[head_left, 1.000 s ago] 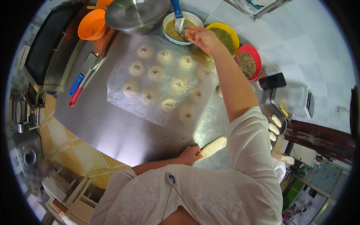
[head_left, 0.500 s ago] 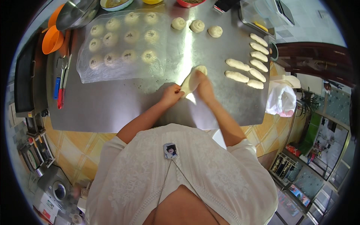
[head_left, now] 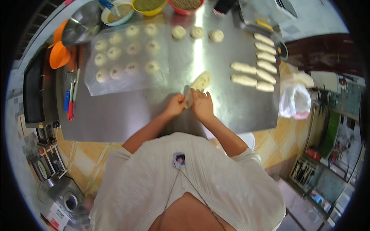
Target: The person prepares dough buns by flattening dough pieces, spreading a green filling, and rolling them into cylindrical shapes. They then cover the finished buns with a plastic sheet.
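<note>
A long, flat piece of pale dough (head_left: 202, 81) lies on the metal table in front of me, slanting away to the right. My left hand (head_left: 176, 105) is closed in a pinch on its near end, fingers curled. Over the dough's lower part rests my right hand (head_left: 202, 105), palm down, fingers apart and touching it; part of the dough is hidden beneath. Three round dough balls (head_left: 197, 32) sit in a row beyond the dough. To the right lie several finger-shaped dough rolls (head_left: 244, 80).
Clear plastic sheet (head_left: 127, 85) covers several round filled buns at the left. Tongs with a red handle (head_left: 71, 109), an orange bowl (head_left: 59, 55) and a steel bowl (head_left: 81, 24) are left of it. Yellow bowl (head_left: 149, 7) and red bowl (head_left: 186, 7) stand at the far edge.
My right hand has slid toward me along the dough, its fingers now spread, uncovering the far part. My left hand stays at the near end. The whole view has shifted slightly.
</note>
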Demonstrator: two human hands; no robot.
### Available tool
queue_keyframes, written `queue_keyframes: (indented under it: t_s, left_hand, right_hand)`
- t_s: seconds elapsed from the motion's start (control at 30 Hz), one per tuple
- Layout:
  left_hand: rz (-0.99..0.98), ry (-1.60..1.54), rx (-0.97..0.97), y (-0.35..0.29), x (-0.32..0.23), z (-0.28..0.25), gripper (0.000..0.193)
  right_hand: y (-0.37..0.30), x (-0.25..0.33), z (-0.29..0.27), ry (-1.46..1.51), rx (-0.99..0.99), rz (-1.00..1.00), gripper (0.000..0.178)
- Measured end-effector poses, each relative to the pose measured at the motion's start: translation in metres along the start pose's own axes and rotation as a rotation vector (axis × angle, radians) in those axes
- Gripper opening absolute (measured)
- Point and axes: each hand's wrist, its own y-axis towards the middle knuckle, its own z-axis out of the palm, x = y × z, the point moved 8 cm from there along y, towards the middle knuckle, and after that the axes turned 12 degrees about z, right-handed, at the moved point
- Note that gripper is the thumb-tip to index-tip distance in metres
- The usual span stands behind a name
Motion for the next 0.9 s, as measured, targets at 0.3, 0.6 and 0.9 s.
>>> queue_keyframes:
  t_s: [0.3,0.6,0.9]
  left_hand:
    - [-0.166,-0.069,0.06,-0.003,-0.022,-0.002,0.027]
    - [-0.251,-0.204,0.109,-0.001,-0.024,-0.007,0.029]
    - [-0.238,-0.202,0.125,-0.002,-0.017,-0.002,0.028]
  right_hand:
    - [0.313,0.11,-0.1,0.219,-0.212,-0.212,0.021]
    - [0.452,0.15,-0.012,-0.171,-0.161,-0.288,0.017]
    - [0.48,0.112,-0.035,0.768,0.134,0.128,0.015]
